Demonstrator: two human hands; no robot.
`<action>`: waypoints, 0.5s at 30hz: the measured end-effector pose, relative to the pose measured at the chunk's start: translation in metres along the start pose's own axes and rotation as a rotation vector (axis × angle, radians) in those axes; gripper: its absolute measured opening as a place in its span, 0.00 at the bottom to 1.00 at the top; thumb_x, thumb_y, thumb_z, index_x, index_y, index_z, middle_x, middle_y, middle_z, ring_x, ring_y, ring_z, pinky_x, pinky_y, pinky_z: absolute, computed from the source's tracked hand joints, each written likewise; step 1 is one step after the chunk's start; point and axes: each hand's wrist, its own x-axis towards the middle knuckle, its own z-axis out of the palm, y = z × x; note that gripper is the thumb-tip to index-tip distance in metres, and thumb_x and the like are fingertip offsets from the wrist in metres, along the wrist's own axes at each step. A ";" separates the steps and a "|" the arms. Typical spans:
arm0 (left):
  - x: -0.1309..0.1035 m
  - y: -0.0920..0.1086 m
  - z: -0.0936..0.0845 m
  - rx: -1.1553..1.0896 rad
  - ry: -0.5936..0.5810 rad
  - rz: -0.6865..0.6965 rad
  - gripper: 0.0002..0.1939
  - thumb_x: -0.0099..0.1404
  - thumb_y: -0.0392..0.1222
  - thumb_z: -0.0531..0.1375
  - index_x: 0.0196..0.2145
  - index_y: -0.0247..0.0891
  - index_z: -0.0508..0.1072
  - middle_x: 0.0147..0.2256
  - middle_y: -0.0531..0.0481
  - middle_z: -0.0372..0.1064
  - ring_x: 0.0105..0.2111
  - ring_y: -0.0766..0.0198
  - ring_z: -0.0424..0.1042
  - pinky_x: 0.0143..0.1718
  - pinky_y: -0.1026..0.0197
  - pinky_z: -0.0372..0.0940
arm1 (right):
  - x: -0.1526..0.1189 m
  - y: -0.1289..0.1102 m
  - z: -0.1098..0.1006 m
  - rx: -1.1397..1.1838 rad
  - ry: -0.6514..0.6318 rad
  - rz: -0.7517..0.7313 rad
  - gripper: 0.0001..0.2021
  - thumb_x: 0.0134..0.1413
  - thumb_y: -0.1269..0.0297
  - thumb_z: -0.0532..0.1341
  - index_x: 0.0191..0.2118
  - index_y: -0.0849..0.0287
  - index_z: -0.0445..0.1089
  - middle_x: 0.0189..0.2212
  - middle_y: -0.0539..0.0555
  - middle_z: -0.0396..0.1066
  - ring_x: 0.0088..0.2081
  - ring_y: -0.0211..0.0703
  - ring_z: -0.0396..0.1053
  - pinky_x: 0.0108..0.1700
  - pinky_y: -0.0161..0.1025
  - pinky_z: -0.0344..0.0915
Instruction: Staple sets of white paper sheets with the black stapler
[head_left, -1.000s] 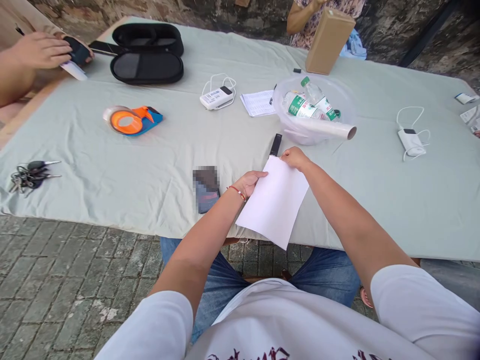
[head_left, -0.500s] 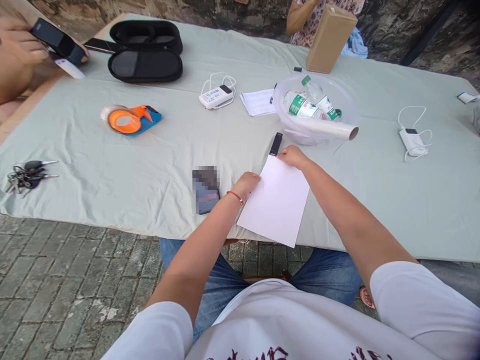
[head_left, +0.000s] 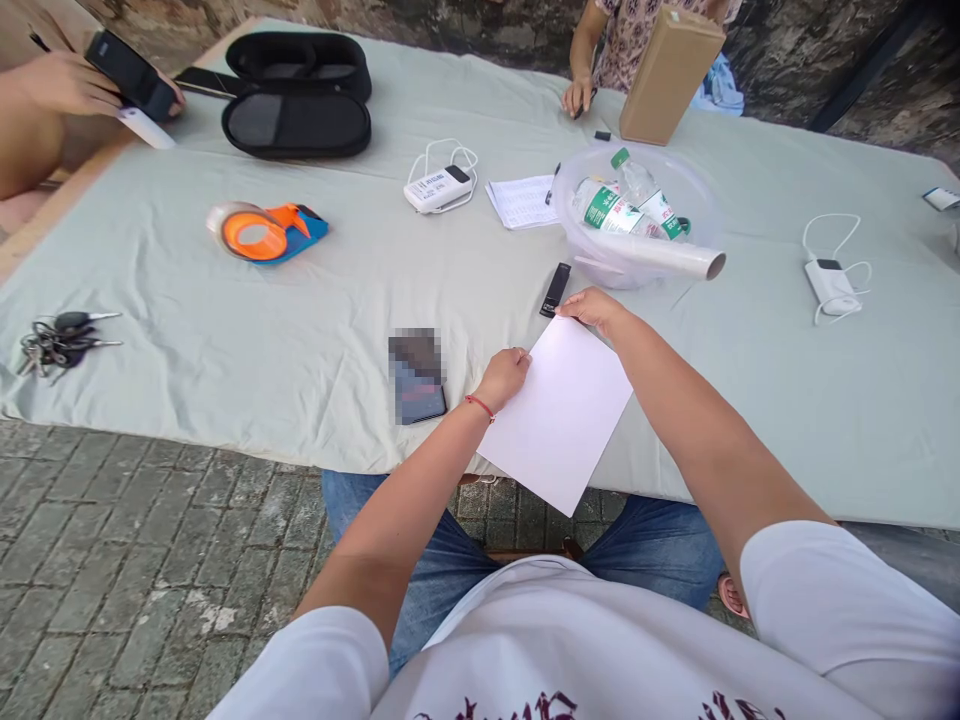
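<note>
A blank white sheet of paper lies askew at the table's front edge, its near corner sticking out over my lap. My left hand, with a red string bracelet at the wrist, pinches the sheet's left edge. At the far corner, my right hand holds the paper between thumb and fingers. Just beyond that corner sits a small black stapler-like object, close to my right fingertips. A phone with a blurred screen rests left of my left hand.
A clear plastic basin holds bottles and a roll. Around the cloth-covered table are a tape dispenser, keys, a black case, power banks, printed sheets and a cardboard box. Two other people are at the far side and left.
The paper has turned, its near corner shifting left and towards me, and its far corner has come away from the black object. The far person's hand now rests on the table with a dark item.
</note>
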 end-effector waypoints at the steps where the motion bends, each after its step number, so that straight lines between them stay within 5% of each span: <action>1: 0.000 -0.001 0.000 0.005 0.010 -0.003 0.11 0.66 0.39 0.50 0.26 0.38 0.66 0.25 0.52 0.62 0.25 0.66 0.58 0.28 0.63 0.53 | 0.000 0.000 -0.001 -0.013 -0.011 -0.015 0.10 0.43 0.62 0.71 0.29 0.63 0.75 0.22 0.51 0.71 0.24 0.36 0.65 0.29 0.35 0.64; 15: 0.007 0.007 -0.005 -0.149 0.152 -0.138 0.11 0.58 0.33 0.53 0.21 0.40 0.56 0.22 0.55 0.50 0.21 0.69 0.48 0.24 0.61 0.43 | 0.012 -0.004 0.015 -0.330 0.144 -0.047 0.05 0.47 0.60 0.65 0.27 0.55 0.74 0.25 0.53 0.70 0.30 0.48 0.70 0.30 0.42 0.67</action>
